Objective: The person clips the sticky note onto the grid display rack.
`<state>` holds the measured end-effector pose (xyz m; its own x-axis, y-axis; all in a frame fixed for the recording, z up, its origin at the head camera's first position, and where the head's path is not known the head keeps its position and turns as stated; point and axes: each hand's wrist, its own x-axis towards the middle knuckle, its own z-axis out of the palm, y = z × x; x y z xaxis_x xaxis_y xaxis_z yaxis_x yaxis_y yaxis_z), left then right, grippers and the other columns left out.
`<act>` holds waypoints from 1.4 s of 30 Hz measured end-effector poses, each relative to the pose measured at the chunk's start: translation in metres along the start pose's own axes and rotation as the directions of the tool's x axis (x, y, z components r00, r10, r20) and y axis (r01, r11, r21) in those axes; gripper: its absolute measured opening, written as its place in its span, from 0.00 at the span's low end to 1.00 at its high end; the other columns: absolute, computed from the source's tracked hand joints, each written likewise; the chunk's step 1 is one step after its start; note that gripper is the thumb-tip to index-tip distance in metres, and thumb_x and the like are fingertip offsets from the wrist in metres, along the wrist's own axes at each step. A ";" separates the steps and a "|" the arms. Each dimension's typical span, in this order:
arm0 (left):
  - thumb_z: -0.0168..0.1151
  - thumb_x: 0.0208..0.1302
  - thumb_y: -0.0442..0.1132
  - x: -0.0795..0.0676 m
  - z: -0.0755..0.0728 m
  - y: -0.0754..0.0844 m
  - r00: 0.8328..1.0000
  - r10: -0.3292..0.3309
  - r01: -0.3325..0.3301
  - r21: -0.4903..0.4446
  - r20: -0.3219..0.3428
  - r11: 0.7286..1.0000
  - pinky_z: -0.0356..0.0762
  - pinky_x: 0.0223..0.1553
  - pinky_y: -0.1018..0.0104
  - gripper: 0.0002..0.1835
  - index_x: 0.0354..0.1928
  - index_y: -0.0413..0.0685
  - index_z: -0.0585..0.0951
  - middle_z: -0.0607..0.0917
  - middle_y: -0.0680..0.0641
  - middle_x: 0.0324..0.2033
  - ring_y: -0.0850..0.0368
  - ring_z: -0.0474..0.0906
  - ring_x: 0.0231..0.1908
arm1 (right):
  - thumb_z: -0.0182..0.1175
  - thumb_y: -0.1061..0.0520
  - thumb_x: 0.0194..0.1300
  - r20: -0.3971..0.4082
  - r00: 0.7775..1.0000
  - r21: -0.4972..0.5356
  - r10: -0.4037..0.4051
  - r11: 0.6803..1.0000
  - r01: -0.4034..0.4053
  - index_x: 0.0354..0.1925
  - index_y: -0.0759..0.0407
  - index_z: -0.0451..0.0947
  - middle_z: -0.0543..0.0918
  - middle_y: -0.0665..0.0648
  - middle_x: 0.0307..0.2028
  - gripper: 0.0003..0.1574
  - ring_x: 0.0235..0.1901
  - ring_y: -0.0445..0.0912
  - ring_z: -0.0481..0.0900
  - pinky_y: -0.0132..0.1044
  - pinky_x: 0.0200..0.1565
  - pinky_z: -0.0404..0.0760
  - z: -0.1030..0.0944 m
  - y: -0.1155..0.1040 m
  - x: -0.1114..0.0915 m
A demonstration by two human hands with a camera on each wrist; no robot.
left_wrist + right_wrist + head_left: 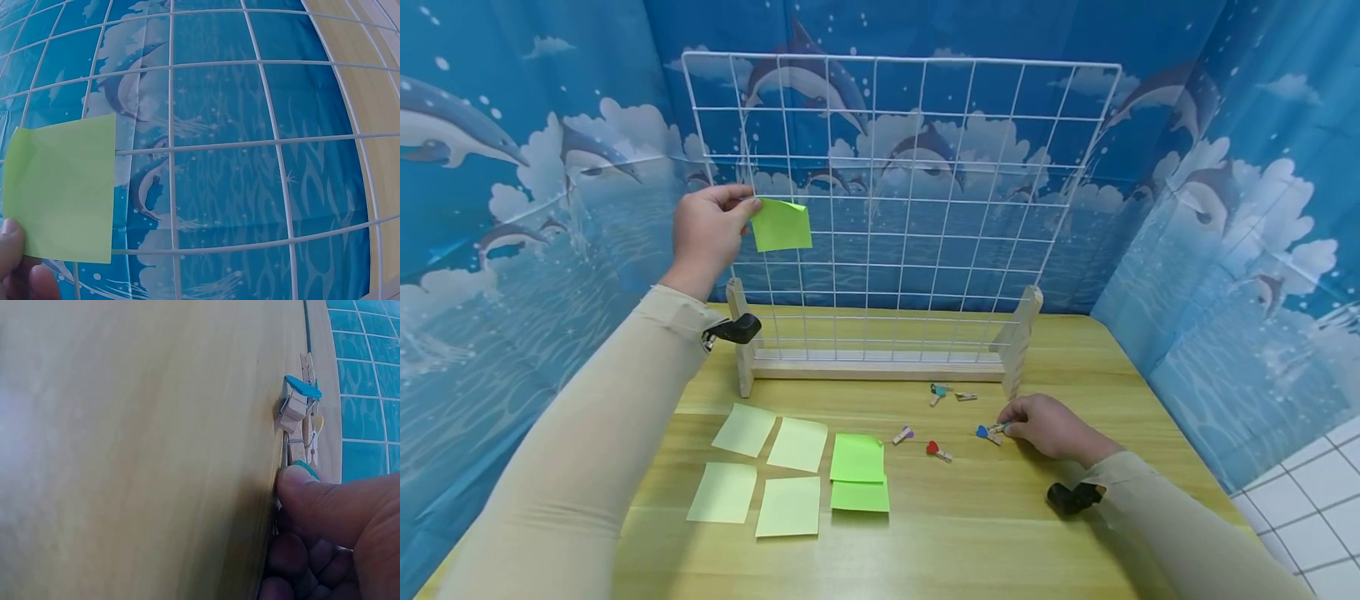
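My left hand [706,233] pinches a bright green sticky note [784,229] by its left edge, holding it in front of the white wire grid [902,59]. In the left wrist view the note [62,194] covers part of the wires, and only some fingertips show at the lower left. Down on the table, my right hand [1051,429] pinches a small wooden clothespin [296,449] with a green end between thumb and fingers. Right beside it lies a clothespin with a blue heart [982,432]. The curled fingers are partly hidden beneath the thumb.
Several pale yellow sticky notes [797,444] lie at the left front, beside two overlapping green notes [857,457]. Loose clothespins include a red-heart one [933,448], a purple one [907,432] and a teal one [938,390]. Wooden feet [1022,333] support the grid.
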<state>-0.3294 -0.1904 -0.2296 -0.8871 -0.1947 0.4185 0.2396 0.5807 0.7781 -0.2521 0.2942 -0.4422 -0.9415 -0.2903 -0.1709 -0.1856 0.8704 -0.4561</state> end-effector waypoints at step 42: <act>0.62 0.77 0.54 0.000 -0.001 -0.003 1.000 -0.015 0.016 -0.046 0.018 0.999 0.73 0.26 0.69 0.20 0.62 0.55 0.86 0.85 0.52 0.43 0.62 0.81 0.32 | 0.59 0.59 0.80 -0.472 0.820 0.032 -0.325 0.923 0.384 0.60 0.59 0.83 0.88 0.57 0.43 0.16 0.34 0.47 0.82 0.43 0.37 0.79 -0.082 -0.214 0.023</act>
<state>-0.3294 -0.1926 -0.2317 -0.8978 -0.1889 0.3979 0.2434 0.5402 0.8056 -0.2569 0.1343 -0.2773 -0.8440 -0.3331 0.4203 -0.5241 0.6785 -0.5148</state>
